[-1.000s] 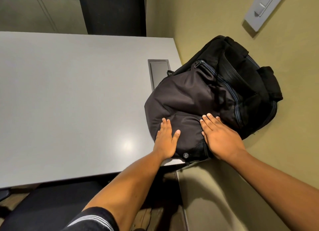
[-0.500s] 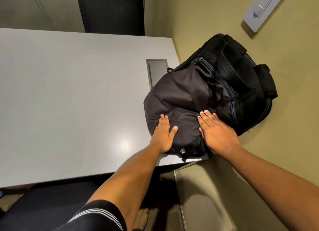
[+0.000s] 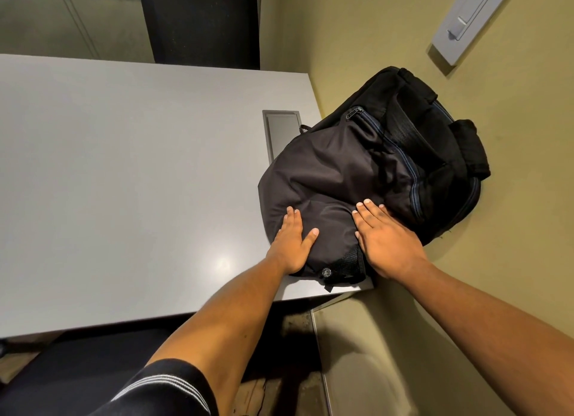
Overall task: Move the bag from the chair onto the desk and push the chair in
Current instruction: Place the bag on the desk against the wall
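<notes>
The black bag (image 3: 366, 179) lies on the desk (image 3: 124, 182) at its right end, leaning against the wall (image 3: 512, 229) at about three o'clock from the desk's middle, and it covers part of the grey hatch (image 3: 281, 130) set in the desktop. Both hands rest flat on the bag's near side, at its six o'clock edge. The left hand (image 3: 293, 245) has its fingers together and thumb spread to the right. The right hand (image 3: 385, 238) lies palm down, fingers extended and close together, gripping nothing. The chair (image 3: 77, 372) sits at seven o'clock, below the desk's near edge.
</notes>
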{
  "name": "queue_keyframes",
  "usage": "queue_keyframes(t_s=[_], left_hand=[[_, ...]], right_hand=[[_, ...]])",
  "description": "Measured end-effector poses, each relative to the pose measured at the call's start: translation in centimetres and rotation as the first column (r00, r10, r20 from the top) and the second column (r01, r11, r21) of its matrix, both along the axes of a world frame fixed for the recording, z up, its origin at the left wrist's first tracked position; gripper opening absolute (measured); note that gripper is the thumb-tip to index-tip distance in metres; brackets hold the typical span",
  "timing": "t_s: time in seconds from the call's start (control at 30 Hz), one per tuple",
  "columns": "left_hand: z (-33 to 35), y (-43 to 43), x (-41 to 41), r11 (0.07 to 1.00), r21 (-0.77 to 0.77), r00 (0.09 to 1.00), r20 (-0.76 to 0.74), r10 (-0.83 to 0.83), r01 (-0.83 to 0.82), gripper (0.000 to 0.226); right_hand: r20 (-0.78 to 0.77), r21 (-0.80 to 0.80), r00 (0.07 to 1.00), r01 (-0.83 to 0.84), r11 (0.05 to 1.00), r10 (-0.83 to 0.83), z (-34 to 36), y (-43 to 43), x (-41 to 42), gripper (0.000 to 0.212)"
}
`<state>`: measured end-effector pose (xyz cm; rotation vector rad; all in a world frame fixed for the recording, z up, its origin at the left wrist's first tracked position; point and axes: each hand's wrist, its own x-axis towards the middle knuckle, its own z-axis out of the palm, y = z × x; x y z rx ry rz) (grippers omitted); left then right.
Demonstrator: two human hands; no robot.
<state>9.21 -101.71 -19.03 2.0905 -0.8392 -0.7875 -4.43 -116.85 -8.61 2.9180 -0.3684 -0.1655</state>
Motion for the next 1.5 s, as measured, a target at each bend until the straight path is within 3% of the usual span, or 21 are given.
queue_keyframes(t_s=[0.2, 0.6, 0.87, 1.03, 1.23, 1.5], left_hand=[[1.3, 1.3, 0.3, 0.997, 0.057, 0.999, 0.009, -0.051, 0.050, 0.077], [4.4, 4.2, -2.1, 0.986, 0.150, 0.920, 0.373, -0.120, 0.068, 0.072], [5.2, 5.8, -4.2, 0.980, 0.185, 0.867, 0.475, -0.152, 0.070, 0.073], [5.6, 7.0, -6.2, 0.975, 0.215, 0.859, 0.487, -0.156, 0.056, 0.073], [6.1, 8.8, -10.1, 0.985, 0.169, 0.916, 0.399, -0.040, -0.031, 0.073], [7.0, 11.5, -15.6, 0.985, 0.095, 0.943, 0.316, 0.104, -0.141, 0.072]], right_hand=[[-0.004, 0.037, 1.000, -0.008, 0.999, 0.008, 0.8, 0.3, -0.2, 0.052], [0.145, 0.080, 0.989, 0.011, 0.997, -0.022, 0.9, 4.9, -2.8, 0.055], [0.251, 0.169, 0.967, -0.005, 0.986, -0.039, 0.6, 6.3, -6.6, 0.056], [0.294, 0.205, 0.950, 0.043, 0.978, -0.103, -0.2, 7.9, -9.4, 0.054], [0.314, 0.232, 0.929, 0.124, 0.965, -0.194, -1.1, 10.1, -12.3, 0.058], [0.332, 0.271, 0.925, 0.093, 0.958, -0.184, -1.5, 12.2, -15.8, 0.058]])
